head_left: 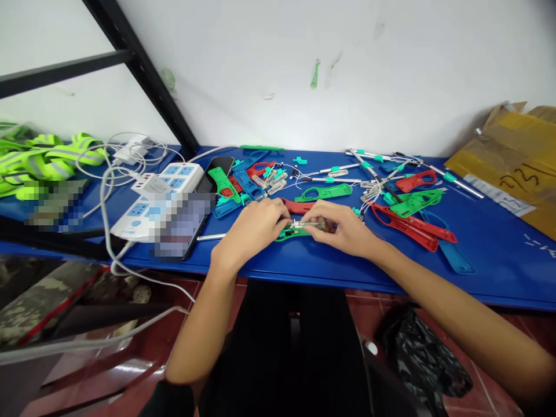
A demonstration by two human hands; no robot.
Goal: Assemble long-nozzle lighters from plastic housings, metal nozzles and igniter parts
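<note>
Green casing point(299, 233), hands point(257, 225) over it, bare tabletop point(299, 263) toward front edge

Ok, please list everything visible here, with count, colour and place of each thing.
Table: one, blue, middle
Wall: one, white, behind
Frame: one, black, left
Box: one, brown, right
Shells: many, red, green and blue, table
Clear parts: several, transparent, table
Rods: several, silver, table
Wires: several, white, table
Clips: several, teal, table
Power strip: apparently one, white, left
Cables: several, white, left
Phones: two, dark, beside the power strip
Straps: several, yellow-green, far left
Bag: one, black, floor right
Tiles: several, red, below
Legs: two, black, below
Forearms: two, bare, front
Left grip: one, bare, at a green shell
Right grip: one, bare, on a clear part
</note>
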